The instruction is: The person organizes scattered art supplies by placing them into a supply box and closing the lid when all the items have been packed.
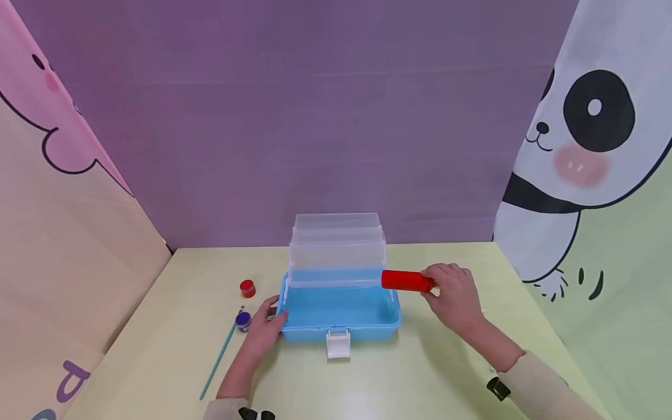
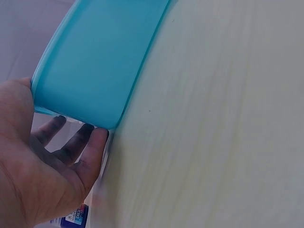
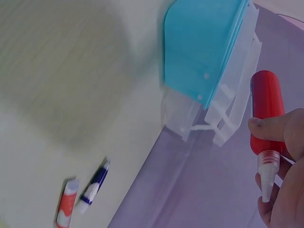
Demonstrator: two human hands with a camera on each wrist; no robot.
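Observation:
A light blue storage box (image 1: 340, 333) with its translucent tiered lid (image 1: 338, 251) raised stands mid-table, a white latch (image 1: 338, 344) hanging at its front. My left hand (image 1: 265, 329) holds the box's left end; in the left wrist view, thumb and fingers meet the blue wall (image 2: 95, 71). In my right hand (image 1: 455, 294) is a red squeeze bottle (image 1: 404, 280), lying sideways above the box's right end. Its clear pointed nozzle (image 3: 268, 175) shows in the right wrist view, on the hand's side.
Left of the box are a small red-lidded jar (image 1: 248, 288), a purple-lidded jar (image 1: 243, 321) and a thin teal paintbrush (image 1: 220, 359). On the right lie an orange-and-white tube (image 3: 68, 204) and a dark blue-and-white tube (image 3: 95, 186). A purple backdrop (image 1: 336, 116) rises behind the table.

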